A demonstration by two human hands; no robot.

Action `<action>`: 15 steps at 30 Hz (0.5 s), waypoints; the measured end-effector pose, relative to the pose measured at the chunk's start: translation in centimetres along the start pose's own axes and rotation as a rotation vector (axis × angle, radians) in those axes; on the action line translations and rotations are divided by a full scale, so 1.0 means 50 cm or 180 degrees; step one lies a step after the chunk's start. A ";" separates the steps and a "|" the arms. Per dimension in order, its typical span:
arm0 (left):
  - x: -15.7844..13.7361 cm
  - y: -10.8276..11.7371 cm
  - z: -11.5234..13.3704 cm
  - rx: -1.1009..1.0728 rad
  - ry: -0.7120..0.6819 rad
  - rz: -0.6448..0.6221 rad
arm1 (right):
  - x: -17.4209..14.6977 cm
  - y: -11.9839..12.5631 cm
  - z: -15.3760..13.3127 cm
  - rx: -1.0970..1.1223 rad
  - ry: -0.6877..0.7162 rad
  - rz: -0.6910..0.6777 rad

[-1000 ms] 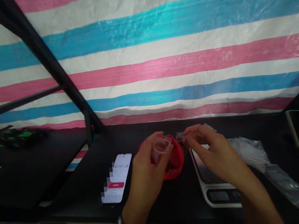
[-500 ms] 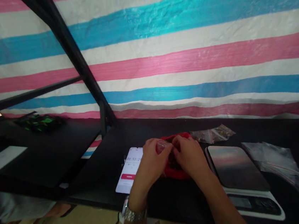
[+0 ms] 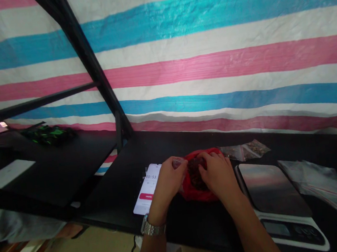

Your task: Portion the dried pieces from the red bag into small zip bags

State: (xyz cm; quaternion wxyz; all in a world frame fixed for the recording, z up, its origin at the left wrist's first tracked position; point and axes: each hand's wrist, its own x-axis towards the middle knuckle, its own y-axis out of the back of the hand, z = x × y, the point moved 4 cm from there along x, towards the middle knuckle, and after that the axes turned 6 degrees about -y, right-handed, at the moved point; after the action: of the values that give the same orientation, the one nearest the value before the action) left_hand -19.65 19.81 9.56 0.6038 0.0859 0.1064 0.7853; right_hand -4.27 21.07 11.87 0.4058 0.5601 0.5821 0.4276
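Note:
My left hand (image 3: 171,178) pinches a small clear plastic bag (image 3: 178,162) at the left side of an opened red bag (image 3: 196,195). Inside the red bag lies a heap of small, dark reddish-brown dried pieces (image 3: 196,176); their exact kind is not clear. The fingers of my right hand (image 3: 219,172) are curled into this heap from the right, closed around some of the pieces, with the fingertips partly hidden. A phone (image 3: 145,194) showing a timer lies left of my left wrist, partly covered by it.
Right of my right forearm stands a kitchen scale (image 3: 274,191). Clear zip bags (image 3: 315,178) lie beyond it. A filled zip bag (image 3: 253,149) lies behind the red bag. On the left are a black metal post (image 3: 104,88), a white sheet (image 3: 9,173) and another person's arm (image 3: 66,231).
My right hand has moved right, away from my left fingers, and down into the dried pieces. My left hand keeps hold of the clear bag. The view has shifted slightly.

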 end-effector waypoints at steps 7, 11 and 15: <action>-0.004 0.014 -0.001 -0.0619 0.0114 0.0065 | 0.006 -0.004 0.001 0.0260 0.0149 -0.0049; -0.011 0.015 0.003 -0.1093 0.0160 -0.0050 | 0.012 0.004 0.023 0.0322 0.0098 0.0252; -0.010 0.006 0.011 -0.1559 0.0228 -0.0086 | 0.016 -0.007 0.032 0.0692 0.0168 0.0071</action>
State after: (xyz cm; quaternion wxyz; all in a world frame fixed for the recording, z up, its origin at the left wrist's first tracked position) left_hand -19.68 19.28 10.17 0.6129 -0.0923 -0.0647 0.7821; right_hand -2.89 21.92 11.03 0.3224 0.5958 0.6293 0.3809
